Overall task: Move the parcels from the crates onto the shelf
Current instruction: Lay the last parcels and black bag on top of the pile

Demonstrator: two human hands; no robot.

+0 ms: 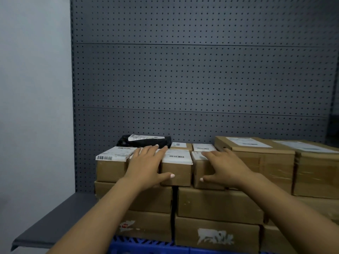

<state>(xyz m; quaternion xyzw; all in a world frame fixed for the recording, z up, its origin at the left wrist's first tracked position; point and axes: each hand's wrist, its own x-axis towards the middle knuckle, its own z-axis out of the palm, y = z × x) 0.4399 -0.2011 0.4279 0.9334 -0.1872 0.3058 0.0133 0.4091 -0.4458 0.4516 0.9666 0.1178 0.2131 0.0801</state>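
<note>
The grey metal shelf (55, 222), backed by a grey perforated panel (183, 70), already carries a stack of brown cardboard parcels. The lower layers consist of wide flat cartons (218, 204). On top of them stands a row of small brown boxes with white barcode labels (177, 168). Two larger taped brown cartons (264, 162) stand at the right end. A black plastic mailer bag with a white label (145, 141) lies behind the small boxes, against the panel.

The left hand (146, 165) lies flat on the small boxes, fingers spread and straight, thumb against a box front. The right hand (226, 167) rests likewise on the adjacent small box, fingers extended over its top, thumb on its front face. Neither hand pinches or encloses anything.

Status: a large share of the parcels appears shelved. The hands appear to be seating or aligning the top row. A blue plastic crate (146, 247) shows only as a rim at the bottom edge; its contents are hidden, so the remaining quantity cannot be determined.
</note>
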